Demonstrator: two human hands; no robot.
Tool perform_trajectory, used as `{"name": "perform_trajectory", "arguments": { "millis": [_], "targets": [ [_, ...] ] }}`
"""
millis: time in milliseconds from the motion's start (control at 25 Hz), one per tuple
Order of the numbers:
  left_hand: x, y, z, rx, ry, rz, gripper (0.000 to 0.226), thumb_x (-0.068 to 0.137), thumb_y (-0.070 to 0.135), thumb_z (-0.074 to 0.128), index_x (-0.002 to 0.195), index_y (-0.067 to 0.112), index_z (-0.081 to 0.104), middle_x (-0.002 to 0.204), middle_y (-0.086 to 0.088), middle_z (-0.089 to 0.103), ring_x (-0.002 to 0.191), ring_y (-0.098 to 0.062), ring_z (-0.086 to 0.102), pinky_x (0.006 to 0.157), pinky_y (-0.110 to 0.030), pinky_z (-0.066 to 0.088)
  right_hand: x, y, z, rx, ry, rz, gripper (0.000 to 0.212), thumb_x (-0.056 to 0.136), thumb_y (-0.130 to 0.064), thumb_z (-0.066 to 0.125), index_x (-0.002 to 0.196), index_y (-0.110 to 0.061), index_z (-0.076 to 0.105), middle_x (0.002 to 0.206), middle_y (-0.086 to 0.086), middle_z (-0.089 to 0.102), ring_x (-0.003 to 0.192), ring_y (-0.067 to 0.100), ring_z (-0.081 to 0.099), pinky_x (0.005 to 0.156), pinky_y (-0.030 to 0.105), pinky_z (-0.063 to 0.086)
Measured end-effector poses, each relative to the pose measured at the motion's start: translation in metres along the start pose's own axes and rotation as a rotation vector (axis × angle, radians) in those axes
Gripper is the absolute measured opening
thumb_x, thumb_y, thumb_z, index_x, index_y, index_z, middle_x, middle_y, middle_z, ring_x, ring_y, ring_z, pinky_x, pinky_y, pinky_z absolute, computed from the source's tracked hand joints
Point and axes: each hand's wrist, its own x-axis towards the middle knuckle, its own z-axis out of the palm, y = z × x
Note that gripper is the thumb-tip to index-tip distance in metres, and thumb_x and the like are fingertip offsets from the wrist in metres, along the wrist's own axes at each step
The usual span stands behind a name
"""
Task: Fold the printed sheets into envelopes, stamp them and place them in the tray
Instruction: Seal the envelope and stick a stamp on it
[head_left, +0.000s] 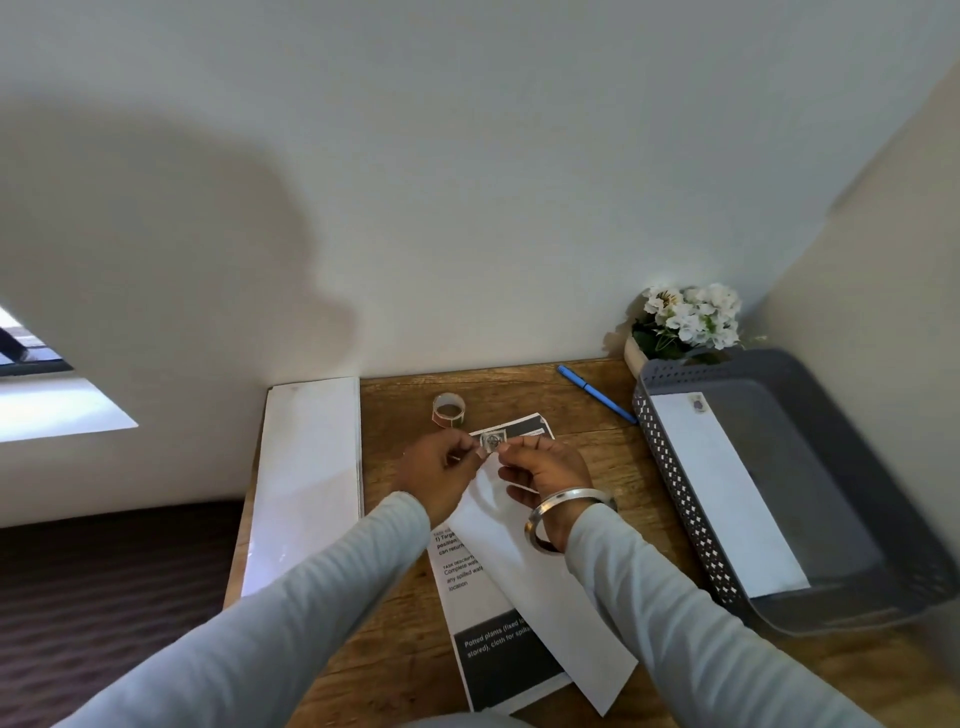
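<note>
I have a small stamp pinched between both hands — my left hand grips its left edge with thumb and fingertips closed on it, my right hand does the same on its right edge. I hold it just above the far end of a white envelope, which lies slantwise across a printed sheet on the wooden desk. The roll of stamps stands just beyond my left hand. To my right, the grey tray holds one stamped envelope — a blue pen lies near its far corner, beside the white flowers. A stack of blank paper lies along the desk's left edge.
</note>
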Motion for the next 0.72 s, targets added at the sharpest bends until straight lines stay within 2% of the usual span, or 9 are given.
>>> {"name": "perform_trajectory", "arguments": {
  "millis": [160,240,360,560,720],
  "targets": [
    [-0.008,0.002,-0.004,0.014,-0.036,0.004,0.006,0.093,0.018,0.066,0.087,0.016,0.068,0.086,0.001,0.073,0.071,-0.007,0.068,0.064,-0.024,0.053,-0.011,0.007,-0.009,-0.113,-0.02,-0.091,0.012,0.081,-0.009,0.077,0.092,-0.008,0.074,0.081,0.003,0.075,0.071,0.016,0.067,0.067,0.029,0.05],
    [-0.01,0.001,-0.007,0.087,-0.077,0.034,0.006,0.092,0.019,0.064,0.087,0.019,0.067,0.086,0.003,0.072,0.077,-0.013,0.068,0.066,-0.028,0.054,-0.011,0.007,-0.017,-0.195,-0.013,-0.217,0.016,0.079,-0.006,0.079,0.093,-0.009,0.071,0.085,0.006,0.074,0.071,0.015,0.067,0.062,0.024,0.05],
    [-0.009,-0.001,-0.009,0.283,-0.144,0.081,0.009,0.093,0.026,0.062,0.085,0.027,0.065,0.083,0.012,0.069,0.08,-0.013,0.065,0.074,-0.034,0.056,-0.011,0.006,-0.027,-0.387,-0.08,-0.388,0.023,0.076,-0.004,0.083,0.091,-0.015,0.07,0.082,0.005,0.072,0.073,0.01,0.066,0.067,0.022,0.052],
    [-0.003,0.009,-0.004,0.496,-0.255,0.135,0.008,0.094,0.035,0.056,0.089,0.034,0.063,0.09,0.017,0.065,0.08,-0.009,0.061,0.074,-0.033,0.055,-0.006,0.012,-0.036,-0.589,-0.089,-0.473,0.033,0.077,-0.009,0.083,0.094,-0.03,0.065,0.075,-0.001,0.074,0.075,0.013,0.072,0.075,0.033,0.058],
    [0.005,0.005,0.003,0.535,-0.272,0.114,0.012,0.095,0.041,0.054,0.097,0.036,0.064,0.098,0.014,0.066,0.085,-0.012,0.061,0.08,-0.037,0.056,-0.004,0.015,-0.041,-0.59,-0.032,-0.441,0.03,0.079,-0.004,0.078,0.091,-0.027,0.063,0.076,0.003,0.073,0.068,0.017,0.071,0.063,0.031,0.056]
  ]
}}
